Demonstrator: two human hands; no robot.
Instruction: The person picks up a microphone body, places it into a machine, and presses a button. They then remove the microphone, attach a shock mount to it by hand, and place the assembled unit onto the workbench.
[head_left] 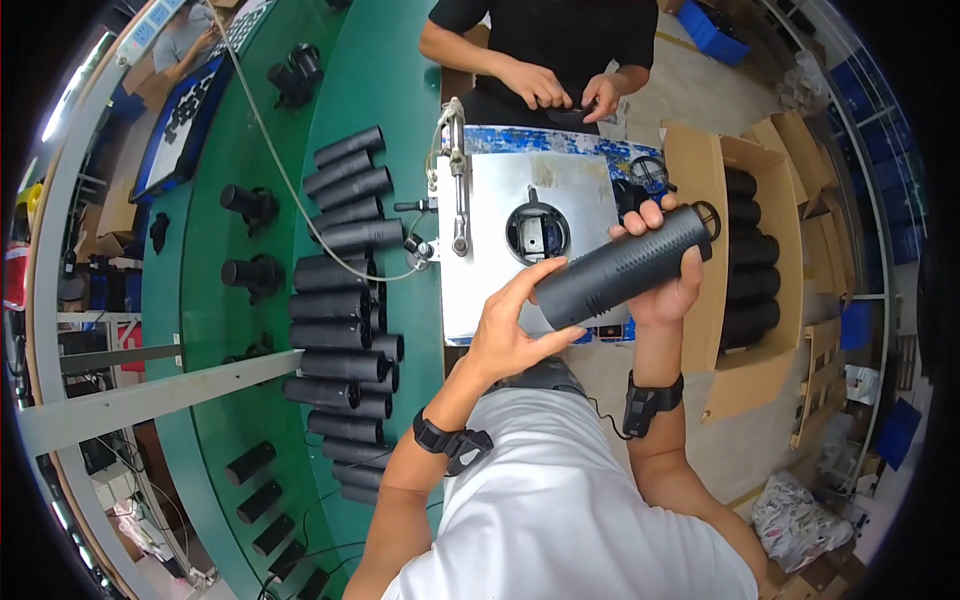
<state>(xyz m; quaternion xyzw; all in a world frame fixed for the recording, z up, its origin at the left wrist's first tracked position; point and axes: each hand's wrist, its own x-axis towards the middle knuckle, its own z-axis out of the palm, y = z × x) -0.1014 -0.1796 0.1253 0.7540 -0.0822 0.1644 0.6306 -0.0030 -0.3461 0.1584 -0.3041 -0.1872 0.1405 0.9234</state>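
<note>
A black cylindrical housing [625, 265] with a perforated band and slots near one end is held tilted in front of me, its right end higher. My right hand [665, 285] wraps round it from below near that right end, where a thin black ring [708, 220] shows. At the lower left end, my left hand [512, 322] has the housing between its thumb and fingers. Beneath and behind it lies a metal plate [485, 290] with a round black fixture [537, 232] set in it. A metal press arm [458, 190] stands at the plate's left edge.
Several black cylinders [330, 305] lie in rows on the green bench [410, 300] to the left. An open cardboard box [705, 250] on the right holds more. Across the plate, a co-worker's hands [565, 95] handle a small dark part. A grey rail [160, 405] crosses the lower left.
</note>
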